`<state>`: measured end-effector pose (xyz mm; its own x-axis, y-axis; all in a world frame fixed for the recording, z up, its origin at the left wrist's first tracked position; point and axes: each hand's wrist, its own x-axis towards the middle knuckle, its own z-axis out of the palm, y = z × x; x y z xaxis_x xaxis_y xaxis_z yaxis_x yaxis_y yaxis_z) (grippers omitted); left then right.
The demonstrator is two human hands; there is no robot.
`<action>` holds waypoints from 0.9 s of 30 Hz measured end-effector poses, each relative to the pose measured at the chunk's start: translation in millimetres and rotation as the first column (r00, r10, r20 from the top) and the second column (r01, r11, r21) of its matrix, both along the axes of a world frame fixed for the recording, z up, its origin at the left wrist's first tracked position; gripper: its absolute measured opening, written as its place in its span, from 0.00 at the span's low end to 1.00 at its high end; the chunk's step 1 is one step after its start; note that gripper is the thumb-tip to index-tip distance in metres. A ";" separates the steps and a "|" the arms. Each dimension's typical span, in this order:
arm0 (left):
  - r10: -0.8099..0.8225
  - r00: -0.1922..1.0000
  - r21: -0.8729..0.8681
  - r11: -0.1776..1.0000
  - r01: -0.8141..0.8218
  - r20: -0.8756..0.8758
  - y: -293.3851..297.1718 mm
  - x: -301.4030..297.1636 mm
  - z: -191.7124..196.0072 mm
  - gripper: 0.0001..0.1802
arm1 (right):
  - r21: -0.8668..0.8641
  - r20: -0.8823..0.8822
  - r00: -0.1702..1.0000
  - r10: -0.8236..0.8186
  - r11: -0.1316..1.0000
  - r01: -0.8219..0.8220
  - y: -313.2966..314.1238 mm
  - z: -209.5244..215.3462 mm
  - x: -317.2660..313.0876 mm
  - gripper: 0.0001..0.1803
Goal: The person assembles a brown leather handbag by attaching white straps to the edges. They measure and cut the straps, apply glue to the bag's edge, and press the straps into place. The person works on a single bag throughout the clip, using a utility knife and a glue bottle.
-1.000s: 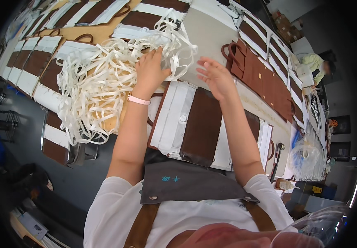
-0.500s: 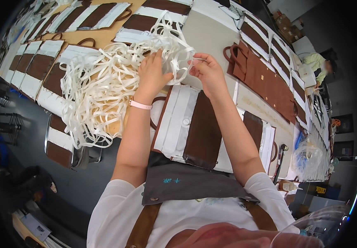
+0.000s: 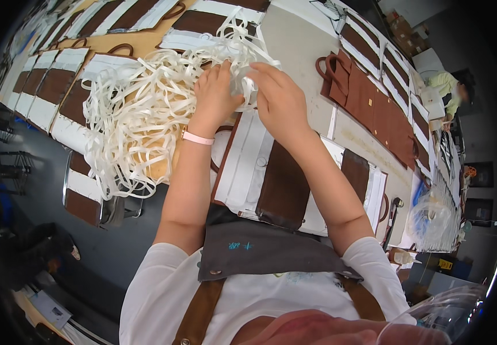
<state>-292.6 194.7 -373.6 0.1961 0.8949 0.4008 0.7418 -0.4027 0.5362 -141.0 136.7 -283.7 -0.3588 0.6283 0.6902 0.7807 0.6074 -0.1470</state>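
Observation:
A big tangled heap of white ribbon (image 3: 139, 115) lies at the left of the table. My left hand (image 3: 212, 95) rests on its right side, fingers spread and pointing away from me. Beside it, my right hand (image 3: 280, 103) reaches over the heap's right edge with fingers stretched out; I see no ribbon gripped in it, though its palm side is partly hidden. Directly in front of me, below both hands, a brown and white bag panel (image 3: 277, 178) lies flat with a brown handle at its left edge.
More brown and white bag panels (image 3: 61, 80) lie in rows to the left and at the far side. A brown bag (image 3: 369, 106) with handles is at the right, near a clear plastic bag (image 3: 429, 218). A co-worker (image 3: 444, 89) is at the far right.
My right hand has moved left toward my left hand, and its fingers have gone from pinching at a ribbon to stretched out. My left hand has hardly moved.

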 end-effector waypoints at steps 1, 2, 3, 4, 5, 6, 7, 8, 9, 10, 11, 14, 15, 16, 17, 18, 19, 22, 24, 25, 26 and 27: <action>0.000 1.000 -0.007 1.000 0.000 -0.002 -0.4 1.0 2.0 0.50 | -0.053 0.040 0.995 -0.087 0.995 0.089 9.8 -4.0 1.0 0.22; 0.001 1.000 -0.014 1.000 -0.001 -0.005 -0.8 1.7 3.9 0.50 | -0.103 0.085 0.982 -0.171 0.979 0.179 16.3 -6.1 2.5 0.21; 0.001 1.000 -0.021 1.000 -0.001 -0.008 -1.2 2.7 5.3 0.50 | -0.150 0.132 0.974 -0.181 0.968 0.201 18.9 -6.3 5.5 0.20; 0.012 1.000 -0.016 1.000 -0.013 -0.021 -2.0 2.9 5.1 0.50 | -0.197 0.180 0.967 -0.182 0.956 0.217 21.8 -6.6 7.8 0.19; 0.023 0.999 -0.011 1.000 -0.023 -0.033 -2.9 3.9 4.9 0.50 | -0.243 0.229 0.957 -0.180 0.941 0.235 23.1 -7.3 9.2 0.18; 0.033 0.998 -0.006 0.999 -0.033 -0.045 -3.5 4.6 4.7 0.50 | -0.243 0.213 0.961 -0.178 0.943 0.229 22.8 -9.3 9.7 0.17; 0.027 0.999 -0.001 1.000 -0.027 -0.034 -3.4 3.7 3.7 0.50 | -0.245 0.196 0.965 -0.176 0.944 0.222 20.7 -12.5 9.8 0.16; 0.020 1.000 0.004 1.000 -0.020 -0.023 -1.7 2.6 2.8 0.50 | -0.248 0.180 0.968 -0.175 0.944 0.217 17.9 -14.1 9.7 0.16; 0.013 1.000 0.009 1.000 -0.013 -0.011 -0.1 2.4 2.1 0.50 | -0.286 0.176 0.966 -0.188 0.929 0.233 13.8 -13.1 10.8 0.14; 0.009 1.000 -0.002 1.000 -0.009 -0.001 0.9 1.0 1.4 0.51 | -0.327 0.168 0.966 -0.198 0.913 0.244 8.3 -10.6 11.3 0.12; 0.005 1.000 -0.013 1.000 -0.005 0.010 1.9 0.0 1.0 0.51 | -0.366 0.161 0.965 -0.209 0.895 0.255 3.3 -9.1 13.0 0.10; 0.011 0.999 -0.027 1.000 -0.010 0.030 3.3 0.1 1.7 0.53 | -0.318 0.157 0.984 -0.082 0.939 0.129 -8.5 -6.1 27.6 0.03; 0.015 0.999 -0.028 1.000 -0.014 0.035 3.5 0.7 2.0 0.54 | -0.342 0.103 0.990 -0.100 0.931 0.130 -13.0 -3.5 29.2 0.03; 0.022 0.999 -0.030 0.999 -0.020 0.038 4.5 0.7 1.8 0.54 | -0.364 0.049 0.992 -0.119 0.922 0.128 -17.3 -0.1 29.8 0.03; 0.028 0.999 -0.032 0.999 -0.026 0.040 5.4 0.6 1.6 0.55 | -0.387 -0.006 0.990 -0.139 0.914 0.126 -22.1 3.1 30.8 0.04; 0.033 0.999 -0.034 0.999 -0.032 0.043 6.4 0.4 1.5 0.55 | -0.470 -0.030 0.989 -0.146 0.875 0.115 -27.2 5.5 33.2 0.04; 0.047 0.998 -0.046 0.998 -0.044 0.046 7.6 0.2 1.8 0.55 | -0.549 -0.052 0.987 -0.155 0.829 0.102 -32.7 7.9 36.4 0.05; 0.076 0.995 -0.089 0.994 -0.070 0.064 10.2 -1.3 4.7 0.55 | -0.647 -0.061 0.990 -0.128 0.760 0.059 -54.7 17.6 39.9 0.07; 0.085 0.993 -0.128 0.989 -0.074 0.083 11.6 -2.7 6.7 0.55 | -0.646 -0.065 0.991 -0.118 0.762 0.048 -68.6 25.1 43.5 0.08; 0.073 0.993 -0.124 0.990 -0.061 0.090 12.4 -3.1 5.0 0.55 | -0.635 -0.074 0.989 -0.130 0.771 0.054 -75.7 29.2 48.0 0.08; 0.061 0.993 -0.121 0.991 -0.049 0.097 13.5 -3.7 2.1 0.55 | -0.623 -0.083 0.987 -0.141 0.780 0.059 -80.8 31.5 53.0 0.08; 0.050 0.993 -0.117 0.992 -0.038 0.103 13.9 -4.8 0.2 0.55 | -0.624 -0.089 0.982 -0.168 0.778 0.076 -83.7 32.2 58.1 0.08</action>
